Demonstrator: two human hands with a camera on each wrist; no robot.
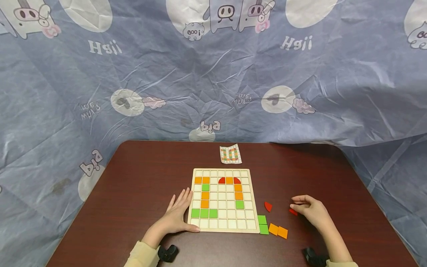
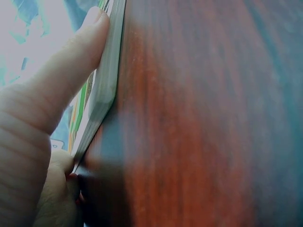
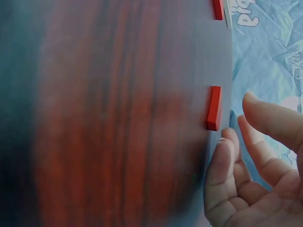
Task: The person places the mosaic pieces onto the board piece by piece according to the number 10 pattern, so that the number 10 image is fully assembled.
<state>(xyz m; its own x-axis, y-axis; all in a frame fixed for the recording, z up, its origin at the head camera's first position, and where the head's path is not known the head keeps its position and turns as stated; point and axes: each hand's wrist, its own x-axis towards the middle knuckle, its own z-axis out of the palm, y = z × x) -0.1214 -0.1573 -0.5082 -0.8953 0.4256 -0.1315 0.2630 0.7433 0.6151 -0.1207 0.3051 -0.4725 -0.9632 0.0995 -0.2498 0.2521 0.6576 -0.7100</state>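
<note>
My left hand [image 1: 176,218] rests against the left side of a pale gridded board [image 1: 222,204], its thumb at the near-left corner and its other fingers stretched along the edge. In the left wrist view the thumb lies on the board's rim [image 2: 108,71]. Orange, green and red tiles fill some of the squares. My right hand [image 1: 310,211] hovers at the right over a small red tile [image 1: 293,212], which it partly covers. In the right wrist view this red tile [image 3: 214,109] lies on the table, with thumb and fingers parted beside it, holding nothing.
Another red piece [image 1: 268,206], with a curved edge, lies between the board and my right hand. Two green squares [image 1: 263,229] sit against the board's near-right side, beside two orange squares [image 1: 282,233]. A printed grid card [image 1: 230,154] lies behind the board. A patterned cloth [image 1: 200,92] hangs behind the table.
</note>
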